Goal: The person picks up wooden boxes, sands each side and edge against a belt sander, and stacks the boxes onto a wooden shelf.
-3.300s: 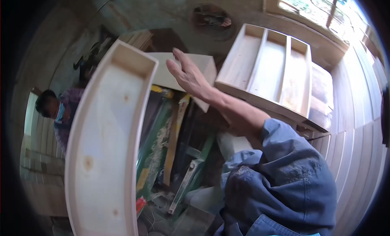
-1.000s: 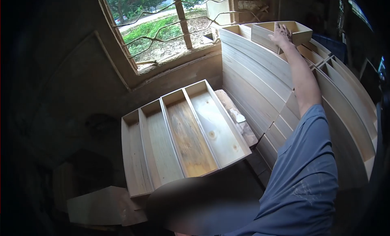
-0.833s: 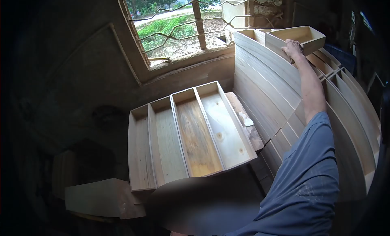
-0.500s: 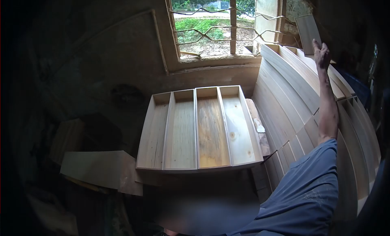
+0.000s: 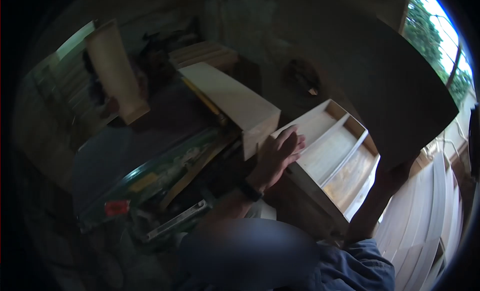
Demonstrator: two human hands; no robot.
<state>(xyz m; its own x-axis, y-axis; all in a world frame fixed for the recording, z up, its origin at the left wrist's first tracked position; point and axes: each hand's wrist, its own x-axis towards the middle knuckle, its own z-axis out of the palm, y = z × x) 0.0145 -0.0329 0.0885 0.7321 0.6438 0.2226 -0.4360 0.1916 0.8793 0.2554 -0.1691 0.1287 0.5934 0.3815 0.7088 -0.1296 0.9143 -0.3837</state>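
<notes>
My left hand point(image 5: 280, 153), with a dark watch on the wrist, rests at the near left corner of the row of open wooden drawer boxes point(image 5: 332, 183). Its fingers are stretched out and grip nothing. My right hand point(image 5: 398, 172) is in deep shadow under a wooden drawer box point(image 5: 387, 86), which is raised close to the camera. The underside of that box looks dark, and its inside is hidden. The right fingers are hard to make out, but the hand supports the box at its lower edge.
Left of my hand lies a long wooden box point(image 5: 230, 93). A machine with a green bed point(image 5: 172, 158) stands at left, with a red part point(image 5: 117, 207) on it. Beyond, another person holds a wooden box point(image 5: 112, 66). More boxes are stacked point(image 5: 415, 231) at right, below the window.
My view has swung left. My right hand has brought the drawer box from the stack by the window toward me. My left hand has come into view at the boxes.
</notes>
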